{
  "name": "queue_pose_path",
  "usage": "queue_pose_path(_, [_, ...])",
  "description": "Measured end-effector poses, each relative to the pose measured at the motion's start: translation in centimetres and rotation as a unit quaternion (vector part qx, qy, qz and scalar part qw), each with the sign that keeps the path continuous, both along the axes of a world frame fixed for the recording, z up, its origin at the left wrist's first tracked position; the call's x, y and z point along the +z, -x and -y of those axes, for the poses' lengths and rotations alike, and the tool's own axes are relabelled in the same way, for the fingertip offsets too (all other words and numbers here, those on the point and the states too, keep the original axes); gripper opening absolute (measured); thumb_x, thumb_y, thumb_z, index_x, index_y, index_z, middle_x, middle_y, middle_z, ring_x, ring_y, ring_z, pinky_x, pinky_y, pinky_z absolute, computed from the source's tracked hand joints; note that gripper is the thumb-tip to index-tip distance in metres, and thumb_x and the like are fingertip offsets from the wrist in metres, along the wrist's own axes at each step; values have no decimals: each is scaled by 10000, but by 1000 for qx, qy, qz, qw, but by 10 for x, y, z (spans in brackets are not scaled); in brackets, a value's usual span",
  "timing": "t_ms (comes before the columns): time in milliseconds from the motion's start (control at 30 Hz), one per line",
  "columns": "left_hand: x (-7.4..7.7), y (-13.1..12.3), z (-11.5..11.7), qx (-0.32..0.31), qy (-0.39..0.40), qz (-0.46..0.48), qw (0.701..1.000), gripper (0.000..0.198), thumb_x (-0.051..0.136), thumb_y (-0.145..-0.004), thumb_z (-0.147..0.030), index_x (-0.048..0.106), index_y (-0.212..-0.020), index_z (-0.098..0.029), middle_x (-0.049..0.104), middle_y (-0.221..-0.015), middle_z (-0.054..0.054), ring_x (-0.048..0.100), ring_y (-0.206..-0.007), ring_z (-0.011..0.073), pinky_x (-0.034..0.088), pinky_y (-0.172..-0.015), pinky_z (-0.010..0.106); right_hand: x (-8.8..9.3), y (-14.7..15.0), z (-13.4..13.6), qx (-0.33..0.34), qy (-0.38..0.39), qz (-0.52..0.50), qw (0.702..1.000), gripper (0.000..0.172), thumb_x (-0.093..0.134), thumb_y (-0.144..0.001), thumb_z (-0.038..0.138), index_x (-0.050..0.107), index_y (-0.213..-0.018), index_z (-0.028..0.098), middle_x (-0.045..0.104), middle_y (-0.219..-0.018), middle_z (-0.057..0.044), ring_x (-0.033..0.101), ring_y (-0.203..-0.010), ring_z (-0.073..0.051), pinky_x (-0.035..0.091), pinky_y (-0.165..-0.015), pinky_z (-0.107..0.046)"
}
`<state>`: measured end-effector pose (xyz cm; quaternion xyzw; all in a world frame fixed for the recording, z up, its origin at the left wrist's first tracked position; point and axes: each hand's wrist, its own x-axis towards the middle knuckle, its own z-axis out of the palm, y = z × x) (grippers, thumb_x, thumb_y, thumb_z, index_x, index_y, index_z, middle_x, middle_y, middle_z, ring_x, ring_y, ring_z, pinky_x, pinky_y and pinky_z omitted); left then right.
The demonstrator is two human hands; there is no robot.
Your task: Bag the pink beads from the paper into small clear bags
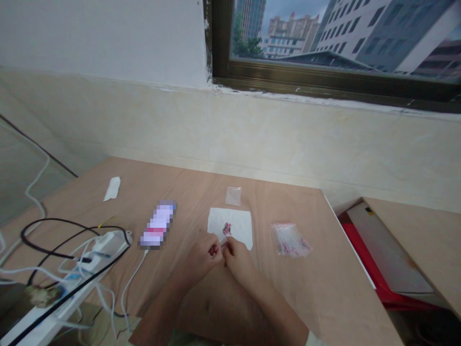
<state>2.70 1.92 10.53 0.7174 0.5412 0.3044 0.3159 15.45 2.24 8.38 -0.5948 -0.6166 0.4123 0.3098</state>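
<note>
- The left hand (203,257) is clenched on small red pieces (213,249). The right hand (236,257) meets it fingertip to fingertip, and its own hold is too small to tell.
- A pink pile (226,228) of similar pieces lies on white paper (239,226), just beyond the hands, on the bench (324,288).
- This looks like picking pieces out by hand. Further handling calls for a fine pinch that leaves the loose pile undisturbed.

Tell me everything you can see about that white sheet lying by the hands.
The white sheet looks like thin paper or tissue, roughly square, lying flat on the wooden table. A small cluster of pink pieces sits on its left part. Its near left corner lies right by the fingertips of the left hand and right hand; whether they touch it is unclear.
</note>
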Motion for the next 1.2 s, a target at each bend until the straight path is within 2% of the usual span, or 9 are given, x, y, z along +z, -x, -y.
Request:
queue_pose_path(167, [-12,18,-1,-4,94,54,994,174,453,-729,-310,566,-791,-193,561,-737,2,497,-678,132,377,-626,236,-1,-9,-4,-50,-13,-26,998,247,340,-682,127,563,-781,158,590,-714,-48,526,-661,-158,377,-609,-260])
queue_pose_path(233, [-25,24,-1,39,139,121,982,320,434,-744,-355,504,-1018,-203,570,-893,29,518,-772,151,395,-694,266,-2,-11,-6,-29,-12,-76,997,274,338,-677,125,571,-817,162,602,-766,-41,534,-711,-158,388,-654,-267])
queue_pose_path(300, [-40,27,-2,64,189,196,960,340,444,-738,-390,514,-1018,-210,569,-967,37,515,-867,164,389,-754,275,-6,-11,-9,22,-6,-131,991,289,344,-661,118,579,-822,167,608,-799,-30,536,-746,-154,394,-675,-264])
queue_pose_path(467, [-67,27,-7,38,248,296,922,334,505,-660,-486,542,-768,-173,570,-576,-19,538,-548,122,428,-576,260,-26,-11,-19,18,5,-163,986,249,381,-657,134,536,-848,169,586,-691,-4,518,-587,-117,395,-535,-223])
queue_pose_path(633, [-69,36,-18,116,244,332,904,363,613,-544,-479,505,-664,-154,554,-504,-39,520,-485,100,408,-531,239,-35,-12,-22,-62,57,-188,978,188,387,-746,318,412,-875,183,504,-585,41,413,-373,-64,310,-346,-168])
queue_pose_path(733, [-69,42,-24,163,231,328,901,374,635,-512,-471,515,-658,-148,556,-494,-41,523,-473,102,409,-514,235,-33,-9,-20,-37,84,-203,975,235,397,-740,404,428,-830,189,514,-663,17,432,-401,-64,300,-317,-160])
queue_pose_path(833, [-72,46,-28,185,234,333,894,389,644,-497,-468,521,-666,-140,569,-511,-32,538,-478,110,420,-504,235,-35,-5,-22,-3,77,-148,986,211,452,-706,389,476,-721,180,492,-611,23,434,-436,-80,321,-351,-176])
queue_pose_path(967, [-76,50,-32,199,246,321,893,383,653,-505,-435,562,-715,-128,624,-614,6,577,-549,128,448,-538,240,-49,-3,-30,-32,9,-63,997,159,483,-676,320,522,-658,167,518,-627,0,459,-532,-112,379,-507,-229])
queue_pose_path(1200, [-80,53,-34,203,251,298,898,360,675,-492,-382,588,-737,-134,646,-668,16,599,-611,154,470,-592,269,-64,-7,-36,-52,1,-44,998,154,469,-675,298,549,-679,166,533,-612,-6,470,-584,-137,371,-556,-244])
